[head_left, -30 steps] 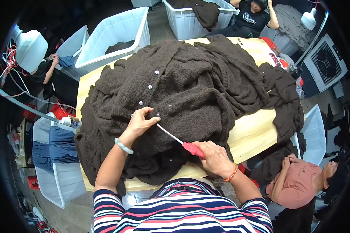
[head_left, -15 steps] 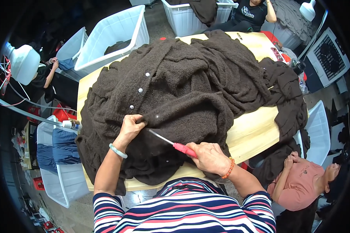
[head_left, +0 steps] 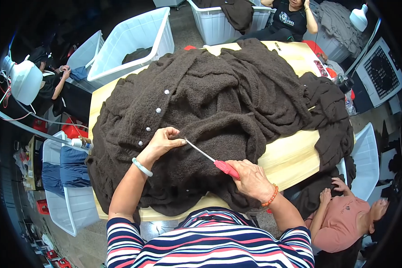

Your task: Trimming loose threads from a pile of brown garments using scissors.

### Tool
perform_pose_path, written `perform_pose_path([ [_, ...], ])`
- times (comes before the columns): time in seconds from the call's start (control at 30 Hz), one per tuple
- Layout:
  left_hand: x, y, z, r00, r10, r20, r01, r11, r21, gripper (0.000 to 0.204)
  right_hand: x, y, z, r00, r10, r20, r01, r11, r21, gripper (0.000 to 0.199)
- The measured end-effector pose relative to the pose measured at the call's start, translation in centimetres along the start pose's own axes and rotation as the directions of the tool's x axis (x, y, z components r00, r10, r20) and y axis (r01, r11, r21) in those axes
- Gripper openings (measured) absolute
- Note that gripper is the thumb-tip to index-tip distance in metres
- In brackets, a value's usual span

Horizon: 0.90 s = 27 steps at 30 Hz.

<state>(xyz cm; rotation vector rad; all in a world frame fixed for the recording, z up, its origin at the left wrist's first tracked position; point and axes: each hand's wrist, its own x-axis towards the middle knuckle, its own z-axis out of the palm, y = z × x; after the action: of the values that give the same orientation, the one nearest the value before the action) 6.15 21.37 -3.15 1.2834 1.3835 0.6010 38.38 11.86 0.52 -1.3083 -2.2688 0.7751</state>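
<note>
A dark brown knitted cardigan [head_left: 201,89] with sparkly round buttons [head_left: 158,110] is heaped over the table before me. My right hand [head_left: 254,178] grips the red handle of a slim tool [head_left: 225,168] with a long thin metal shaft; its kind cannot be made out. The shaft points up and left, its tip beside the fingers of my left hand [head_left: 163,144]. That hand is pinched closed just above the knit, to the right of the button row. Whatever sits between thumb and finger is too small to see.
The pale wooden table [head_left: 290,152] shows at the right. White bins [head_left: 165,40] stand beyond it, another bin with blue garments [head_left: 73,167] at left. Lamps [head_left: 24,80] lean in from both sides. One person [head_left: 344,219] sits at lower right, others sit farther back.
My left hand has moved right and slightly up along the knit, baring a fourth button. The tool in my right hand has shifted right, its tip now at the left fingertips.
</note>
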Motion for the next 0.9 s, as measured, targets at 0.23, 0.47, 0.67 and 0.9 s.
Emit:
perform_pose_path([
  [0.23,0.3,-0.5,0.5,0.989,0.126,-0.075,-0.113,0.980,0.163,0.020,-0.1,0.1,-1.6,0.993,0.080,0.085,-0.069,0.989,-0.132,0.019],
  [0.47,-1.8,-2.2,0.9,0.964,0.227,-0.140,-0.146,0.887,0.437,0.017,-0.5,0.2,-0.5,0.985,0.057,0.160,-0.055,0.998,-0.015,0.020],
  [0.67,-1.4,-2.1,2.1,0.906,0.379,-0.187,-0.312,0.898,0.310,0.014,-0.8,-0.3,-0.9,0.964,0.055,0.259,-0.058,0.998,0.003,0.030],
  [0.9,-1.0,1.3,1.1,0.995,0.094,0.026,-0.090,0.986,-0.138,0.026,-1.0,1.2,-2.3,1.000,0.009,0.020,-0.009,1.000,0.008,0.041],
])
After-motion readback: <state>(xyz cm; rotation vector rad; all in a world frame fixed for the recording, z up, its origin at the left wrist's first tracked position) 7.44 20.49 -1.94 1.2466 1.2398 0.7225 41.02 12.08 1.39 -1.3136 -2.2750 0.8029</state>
